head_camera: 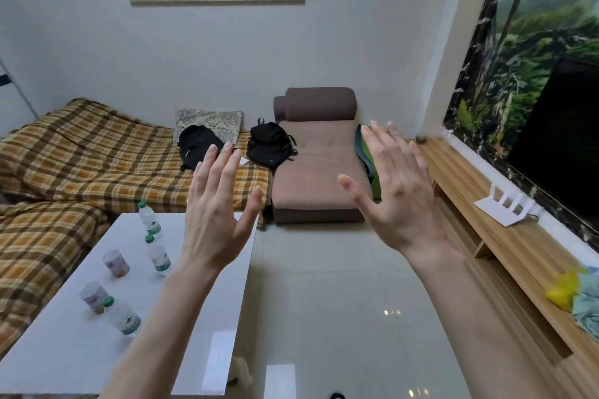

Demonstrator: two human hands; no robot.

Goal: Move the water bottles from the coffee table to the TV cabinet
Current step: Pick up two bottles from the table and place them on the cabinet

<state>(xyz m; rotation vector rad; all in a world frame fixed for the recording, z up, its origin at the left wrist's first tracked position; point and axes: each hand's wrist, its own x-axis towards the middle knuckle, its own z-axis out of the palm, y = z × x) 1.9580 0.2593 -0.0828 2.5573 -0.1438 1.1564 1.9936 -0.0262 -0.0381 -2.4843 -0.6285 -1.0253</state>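
Three clear water bottles with green caps stand on the white coffee table [64,350] at the lower left: a far bottle [149,220], a middle bottle [159,257] and a near bottle [123,317]. The wooden TV cabinet [505,256] runs along the right wall under a black TV [560,139]. My left hand [217,214] is raised above the table's far right corner, fingers spread, holding nothing. My right hand [398,194] is raised over the floor between table and cabinet, also spread and empty.
Two small jars [116,263] [94,296] stand among the bottles. A plaid-covered sofa [97,152] with two black backpacks [269,142] and a brown chaise [317,172] lie beyond. On the cabinet sit a white holder [505,206] and yellow and teal cloths [573,295]. Glossy tiled floor [324,301] separates table and cabinet.
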